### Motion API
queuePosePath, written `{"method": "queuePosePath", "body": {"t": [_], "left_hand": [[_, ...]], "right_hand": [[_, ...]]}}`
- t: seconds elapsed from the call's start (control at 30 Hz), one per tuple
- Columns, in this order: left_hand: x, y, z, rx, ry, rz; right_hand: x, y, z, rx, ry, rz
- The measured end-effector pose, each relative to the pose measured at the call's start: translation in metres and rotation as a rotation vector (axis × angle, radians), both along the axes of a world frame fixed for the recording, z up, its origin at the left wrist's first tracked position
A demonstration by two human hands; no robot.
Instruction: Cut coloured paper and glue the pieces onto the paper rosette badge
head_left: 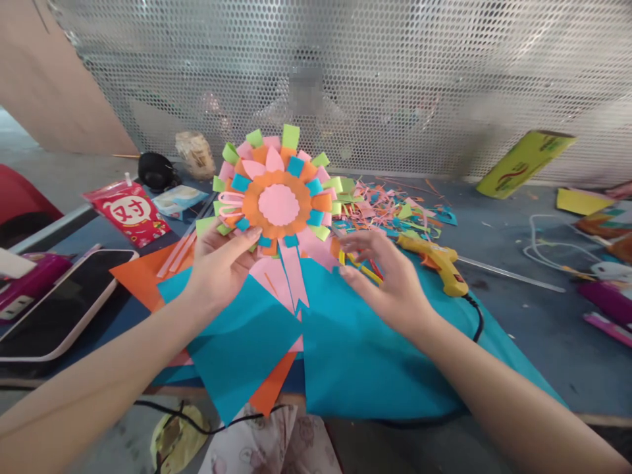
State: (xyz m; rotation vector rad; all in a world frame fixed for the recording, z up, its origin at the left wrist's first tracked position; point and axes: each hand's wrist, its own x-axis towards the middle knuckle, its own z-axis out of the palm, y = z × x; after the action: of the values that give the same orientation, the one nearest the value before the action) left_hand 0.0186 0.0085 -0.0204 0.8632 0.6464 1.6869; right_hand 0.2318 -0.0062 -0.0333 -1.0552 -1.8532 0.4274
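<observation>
A round paper rosette (279, 205) with a scalloped pink centre, an orange ring and loops of blue, orange, pink and green hangs over the desk. My left hand (222, 263) grips its lower left edge, thumb on the front. Pink ribbon tails (295, 273) point down from it. My right hand (382, 273) is just right of the tails, thumb and fingers apart, with nothing clearly held. Beneath its fingers lies a yellow and red item (363, 268), partly hidden. Blue paper sheets (365, 349) spread under both hands.
A yellow glue gun (437, 260) with a black cord lies right of my right hand. Behind are paper scraps (395, 207). At left are a phone (64, 303) and a red packet (129, 212). A yellow-green tube (523, 164) leans by the perforated metal panel (395, 79).
</observation>
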Motion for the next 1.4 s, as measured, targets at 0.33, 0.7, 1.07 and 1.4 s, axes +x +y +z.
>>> {"method": "queuePosePath", "body": {"t": [0.33,0.7,1.07,1.4], "left_hand": [[-0.009,0.02,-0.003,0.117,-0.045,0.196],[-0.019,0.027,-0.002,0.168,0.024,0.24],[-0.017,0.025,0.003,0.123,-0.034,0.262],[-0.018,0.025,0.0,0.151,0.003,0.232]], "right_hand": [[-0.014,0.001,-0.012,-0.09,-0.521,0.298],[-0.036,-0.004,-0.017,0.056,-0.876,0.352],[-0.002,0.038,-0.014,-0.155,-0.473,-0.071],[-0.019,0.042,-0.021,0.04,-1.01,0.019]]}}
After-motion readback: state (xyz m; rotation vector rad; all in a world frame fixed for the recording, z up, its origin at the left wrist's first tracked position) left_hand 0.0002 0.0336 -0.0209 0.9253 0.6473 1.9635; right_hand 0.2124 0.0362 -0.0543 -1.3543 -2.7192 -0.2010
